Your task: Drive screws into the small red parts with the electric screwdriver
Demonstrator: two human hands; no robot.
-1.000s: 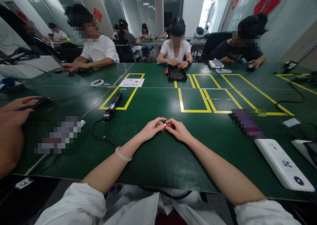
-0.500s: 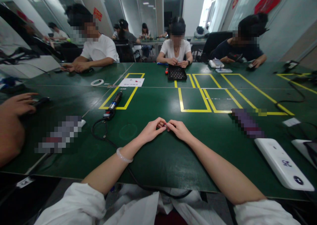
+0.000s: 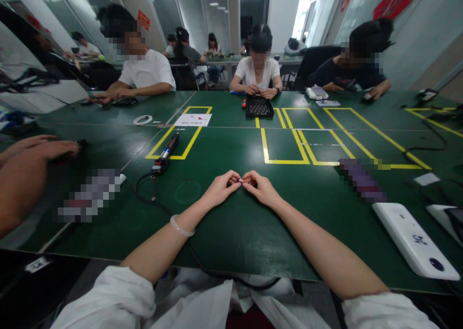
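Note:
My left hand and my right hand meet fingertip to fingertip over the green table, near its middle. Both pinch one small part with a red and a pale end, held between thumbs and forefingers. A pale bangle sits on my left wrist. My forearms rest on the table, and white sleeves show at the bottom.
An electric screwdriver with a black cable lies to the left. A white device lies at the right. A black tray stands before a person opposite. A co-worker's hands rest at the left edge. Yellow tape lines mark the table.
My hands stay pinched together on the small part, fingers shifting slightly. The co-worker's hand at the left has moved a little to the right.

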